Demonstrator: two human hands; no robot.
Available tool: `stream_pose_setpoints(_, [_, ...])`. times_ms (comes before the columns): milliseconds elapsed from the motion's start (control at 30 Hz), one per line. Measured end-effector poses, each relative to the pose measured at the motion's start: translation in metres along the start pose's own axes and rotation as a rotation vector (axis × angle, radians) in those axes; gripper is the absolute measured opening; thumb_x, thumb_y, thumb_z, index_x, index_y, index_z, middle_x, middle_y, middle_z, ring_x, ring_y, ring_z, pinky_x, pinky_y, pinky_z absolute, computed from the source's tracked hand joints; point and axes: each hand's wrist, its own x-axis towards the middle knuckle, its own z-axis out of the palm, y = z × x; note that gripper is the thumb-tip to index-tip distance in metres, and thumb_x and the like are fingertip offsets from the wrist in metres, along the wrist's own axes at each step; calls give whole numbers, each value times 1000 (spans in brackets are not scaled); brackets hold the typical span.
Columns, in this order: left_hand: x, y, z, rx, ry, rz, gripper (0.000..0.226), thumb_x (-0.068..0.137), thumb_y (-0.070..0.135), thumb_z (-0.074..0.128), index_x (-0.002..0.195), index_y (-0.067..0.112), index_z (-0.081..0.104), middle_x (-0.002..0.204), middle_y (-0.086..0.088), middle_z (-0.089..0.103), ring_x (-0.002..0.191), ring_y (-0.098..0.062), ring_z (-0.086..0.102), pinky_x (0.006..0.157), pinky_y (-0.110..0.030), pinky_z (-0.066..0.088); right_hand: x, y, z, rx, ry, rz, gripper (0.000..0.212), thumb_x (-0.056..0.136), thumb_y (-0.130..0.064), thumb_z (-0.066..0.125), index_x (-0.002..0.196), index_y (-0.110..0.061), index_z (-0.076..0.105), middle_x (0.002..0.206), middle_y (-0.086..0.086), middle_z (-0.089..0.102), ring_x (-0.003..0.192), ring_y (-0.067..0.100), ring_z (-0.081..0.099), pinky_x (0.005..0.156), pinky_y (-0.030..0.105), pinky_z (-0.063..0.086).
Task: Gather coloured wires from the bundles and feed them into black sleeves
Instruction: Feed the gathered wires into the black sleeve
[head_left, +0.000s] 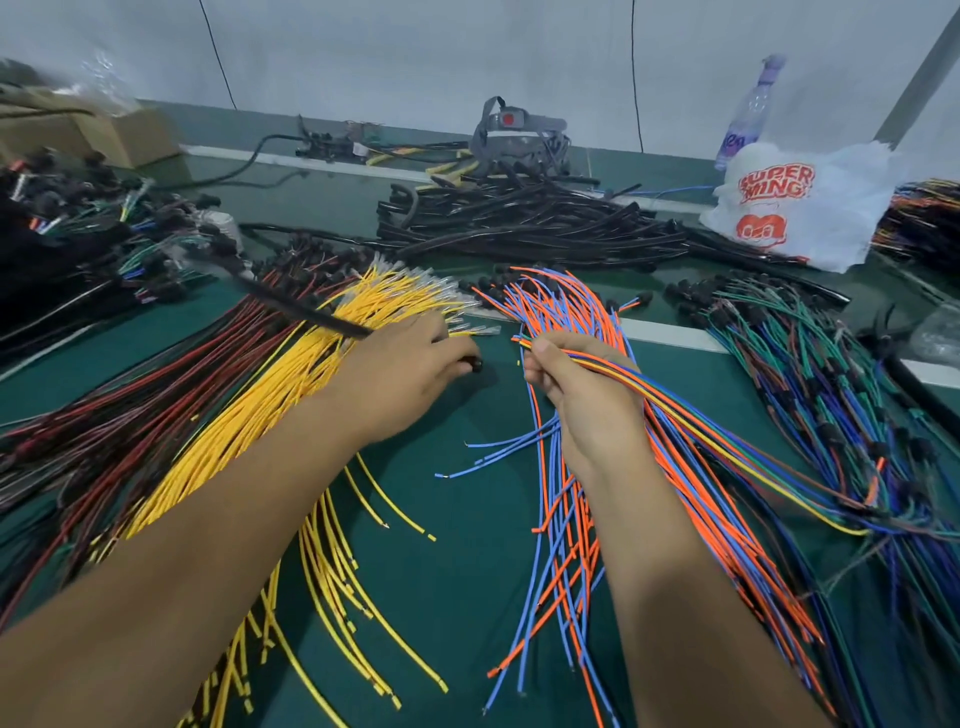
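1. Left hand (402, 371): reaching forward over the green table (452, 597), fingers (457, 358) curled round a small black piece at their tips; a black sleeve (291, 306) runs from under the hand away to the left over the yellow wires.
2. Right hand (576, 387): raised just right of the left fingers, thumb and fingers pinching a gathered set of wires (691, 421) in yellow, blue, green and orange; cut ends protruding just beyond the fingertips, the remainder trailing right and toward the viewer.
3. Yellow wire bundle (270, 410): fanned out under and left of the left hand, touching the forearm.
4. Red and dark wire bundle (135, 405): further left, beside the yellow bundle.
5. Orange and blue wire bundle (566, 312): beneath and beyond the right fingers, spreading toward the viewer.
6. Green and blue wire bundle (810, 364): well right of the right hand.
7. Pile of black sleeves (524, 218): beyond both hands, well apart from the fingers.
8. White printed plastic bag (795, 208) and clear bottle (748, 114): far right, behind the bundles.
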Motion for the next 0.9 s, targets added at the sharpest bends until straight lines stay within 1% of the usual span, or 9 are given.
stream_pose_setpoints(100, [-3,4,-1,-86,39,-75,26,101,30,37,118,16,52,112,-2,58,96,-25,58,63,-39,48,0,2,-1,-76,-21,-20,14,85,4,65,76,-5,70,60,4,67,57,12,63,57,17,50])
stream_pose_setpoints(267, [0,10,-3,-112,81,-49,28,99,32,43,119,16,54,114,3,60,99,-20,58,60,-29,37,2,8,0,-237,-51,-75,13,84,-2,68,75,-10,70,59,0,68,57,11,65,58,18,51])
stream_pose_setpoints(367, [-1,14,-4,-144,77,-26,27,100,30,38,114,16,56,96,7,59,88,-23,60,60,-34,45,2,9,-1,-232,-55,-94,12,83,-4,69,75,-12,71,60,1,69,57,13,66,59,19,51])
stream_pose_setpoints(467, [-2,17,-4,-177,91,-3,26,100,29,37,106,14,58,84,13,46,77,-27,60,58,-41,49,4,10,-1,-241,-59,-109,12,83,-3,68,76,-12,71,60,1,69,56,12,66,60,20,52])
stream_pose_setpoints(533, [-2,17,-4,-172,86,-22,27,100,31,36,109,17,57,87,11,52,82,-25,61,59,-40,49,4,11,0,-276,-56,-117,10,83,-4,68,77,-11,71,59,0,69,57,11,66,62,23,55])
stream_pose_setpoints(600, [-1,17,-2,-160,90,-45,29,100,33,37,116,19,57,102,6,63,92,-23,61,62,-38,49,3,11,1,-309,-68,-129,8,83,-5,68,78,-10,71,59,-1,69,57,11,67,63,25,56])
stream_pose_setpoints(700, [2,18,2,-152,123,-81,29,99,33,44,123,23,58,116,5,65,105,-21,60,67,-34,47,1,11,3,-325,-83,-134,11,84,-5,69,77,-13,71,60,-1,69,56,10,67,56,17,51])
stream_pose_setpoints(800, [1,16,4,-207,191,-73,31,97,30,51,126,23,60,113,2,67,106,-22,60,69,-31,45,1,10,2,-318,-117,-112,13,84,-5,68,76,-14,70,60,0,69,55,11,67,53,15,48])
stream_pose_setpoints(900, [-1,12,5,-276,220,-59,31,96,30,54,126,24,62,104,3,68,100,-21,58,66,-26,35,2,8,0,-230,-211,-61,15,85,1,66,76,-10,69,60,2,68,59,15,67,59,21,52])
